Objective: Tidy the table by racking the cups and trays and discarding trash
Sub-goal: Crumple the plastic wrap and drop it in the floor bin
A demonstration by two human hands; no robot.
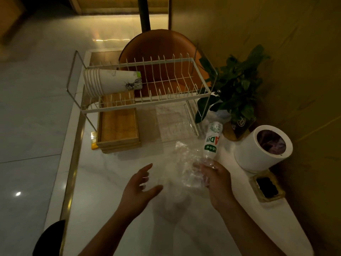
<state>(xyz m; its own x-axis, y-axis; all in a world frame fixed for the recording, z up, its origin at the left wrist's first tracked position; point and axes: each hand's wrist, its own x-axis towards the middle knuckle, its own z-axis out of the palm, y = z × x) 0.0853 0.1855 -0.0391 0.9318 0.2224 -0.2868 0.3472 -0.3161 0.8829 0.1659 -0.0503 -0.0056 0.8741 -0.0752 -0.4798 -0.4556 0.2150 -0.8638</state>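
Observation:
My right hand [215, 179] grips a small white drink bottle [211, 140] with a green label, held upside down, together with a crumpled clear plastic bag [186, 163]. Left of the bag, my left hand [139, 189] hovers above the marble table [110, 209] with its fingers spread and nothing in it. A stack of white paper cups [110, 82] lies on its side on the upper tier of the white wire dish rack [147, 106]. Wooden trays [118, 130] are stacked under the rack's left half. A white round trash bin [263, 147] stands at the right, just beyond the bottle.
A potted green plant [238, 84] stands behind the bin, beside the rack. An orange chair [160, 47] sits behind the table. A small square ashtray-like holder [266, 185] rests near the table's right edge. A dark round object [48, 239] shows at the lower left.

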